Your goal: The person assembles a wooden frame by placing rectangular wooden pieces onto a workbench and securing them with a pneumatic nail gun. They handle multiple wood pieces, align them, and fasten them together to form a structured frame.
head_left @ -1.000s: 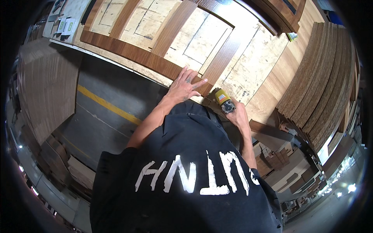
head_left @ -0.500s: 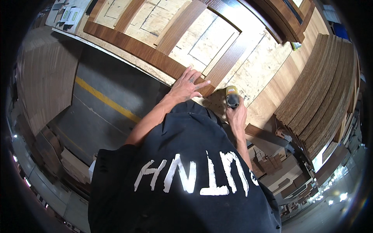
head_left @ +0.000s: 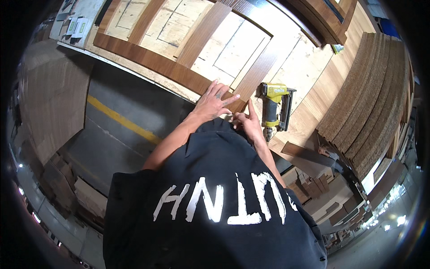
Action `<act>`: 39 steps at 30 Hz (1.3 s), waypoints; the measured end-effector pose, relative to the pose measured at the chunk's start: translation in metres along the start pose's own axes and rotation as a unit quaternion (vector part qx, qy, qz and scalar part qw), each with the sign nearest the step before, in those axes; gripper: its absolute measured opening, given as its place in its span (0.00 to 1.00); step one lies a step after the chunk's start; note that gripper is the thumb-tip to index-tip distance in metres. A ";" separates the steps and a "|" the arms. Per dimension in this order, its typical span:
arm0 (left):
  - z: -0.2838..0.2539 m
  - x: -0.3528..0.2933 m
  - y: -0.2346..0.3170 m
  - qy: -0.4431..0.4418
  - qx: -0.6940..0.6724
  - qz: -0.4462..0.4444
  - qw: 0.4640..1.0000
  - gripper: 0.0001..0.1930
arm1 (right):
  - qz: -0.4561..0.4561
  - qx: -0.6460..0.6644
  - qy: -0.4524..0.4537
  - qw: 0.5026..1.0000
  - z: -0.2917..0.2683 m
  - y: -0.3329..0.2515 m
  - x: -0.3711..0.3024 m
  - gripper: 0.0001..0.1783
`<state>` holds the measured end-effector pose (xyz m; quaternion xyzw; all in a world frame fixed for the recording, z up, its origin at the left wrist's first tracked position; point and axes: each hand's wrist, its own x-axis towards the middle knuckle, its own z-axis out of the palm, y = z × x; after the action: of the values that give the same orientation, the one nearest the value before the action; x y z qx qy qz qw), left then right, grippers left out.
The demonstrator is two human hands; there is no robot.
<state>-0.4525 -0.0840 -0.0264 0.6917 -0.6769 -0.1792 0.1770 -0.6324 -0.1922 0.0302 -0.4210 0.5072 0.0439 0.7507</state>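
A brown wooden frame point(head_left: 154, 61) with several crosspieces lies flat on the workbench. My left hand point(head_left: 209, 104) rests on its near right corner, fingers spread over the front rail and the end piece. Close beside it, my right hand point(head_left: 250, 125) touches the end of the same corner. Its index finger stretches along the outer edge, and the other fingers are bent with nothing seen in them. Just right of that hand, a yellow and black nail gun point(head_left: 274, 93) lies on its side on the bench, apart from both hands.
Curved-looking stacks of board point(head_left: 365, 105) stand to the right, and another tall stack point(head_left: 56, 98) is at the left. A dark brown wooden piece point(head_left: 324, 20) sits at the bench's far right. Small boxes point(head_left: 77, 28) lie far left. Yellow tape point(head_left: 123, 120) marks the floor.
My right hand has let go of the nail gun, which now lies on the bench, and has moved left to the frame's corner. My left hand stays on the corner.
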 end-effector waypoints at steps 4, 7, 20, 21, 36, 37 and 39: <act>-0.003 -0.001 0.002 -0.014 0.003 -0.002 1.000 0.38 | 0.047 0.126 -0.034 0.990 -0.002 -0.018 -0.011 0.46; -0.004 0.000 0.003 -0.021 0.021 -0.005 1.000 0.37 | 0.069 0.188 -0.037 0.979 -0.008 -0.015 -0.012 0.45; -0.005 0.004 0.012 0.011 -0.045 -0.041 0.998 0.44 | 0.092 0.251 -0.054 0.962 -0.016 -0.010 -0.010 0.45; -0.005 0.005 0.012 0.015 -0.043 -0.037 0.998 0.44 | 0.089 0.260 -0.060 0.960 -0.018 -0.009 -0.010 0.45; -0.007 0.007 0.011 0.011 -0.077 -0.030 0.997 0.44 | 0.083 0.332 -0.111 0.933 -0.026 -0.003 -0.008 0.45; -0.007 0.005 0.011 0.010 -0.077 -0.030 0.997 0.43 | 0.087 0.332 -0.107 0.933 -0.025 -0.002 -0.008 0.45; -0.007 0.004 0.009 0.008 -0.076 -0.030 0.997 0.41 | 0.095 0.321 -0.093 0.938 -0.023 -0.003 -0.010 0.45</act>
<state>-0.4565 -0.0880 -0.0160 0.6976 -0.6388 -0.2297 0.2292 -0.6522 -0.2057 0.0369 -0.1020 0.4598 -0.0111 0.8821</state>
